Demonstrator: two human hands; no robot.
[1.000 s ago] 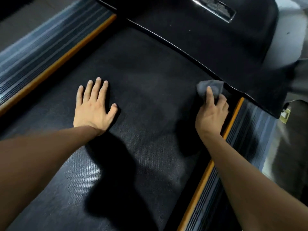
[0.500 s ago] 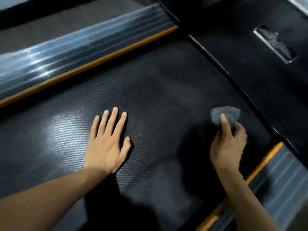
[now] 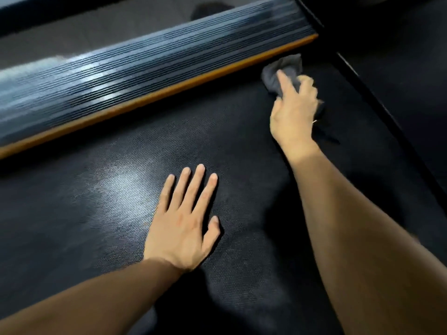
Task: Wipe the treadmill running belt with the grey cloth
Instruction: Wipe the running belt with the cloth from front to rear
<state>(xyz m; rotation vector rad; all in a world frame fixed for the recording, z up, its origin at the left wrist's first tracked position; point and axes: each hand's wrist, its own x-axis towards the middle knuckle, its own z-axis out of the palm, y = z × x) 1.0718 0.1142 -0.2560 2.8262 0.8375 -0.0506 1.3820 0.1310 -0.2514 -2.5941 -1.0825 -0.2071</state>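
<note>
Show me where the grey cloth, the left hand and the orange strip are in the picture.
grey cloth (image 3: 272,76): head view, on the bare fabric left of the finger.
left hand (image 3: 183,228): head view, on the back of the hand.
orange strip (image 3: 154,96): head view, on its middle stretch.

grey cloth (image 3: 281,71) – bunched on belt (image 3: 169,146)

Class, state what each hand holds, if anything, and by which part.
Right hand holds the crumpled grey cloth, bunched at its near end. Left hand holds nothing.

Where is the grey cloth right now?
In the head view, upper right: the crumpled grey cloth lies under the right hand on the black textured belt, beside the orange-edged side rail.
</note>
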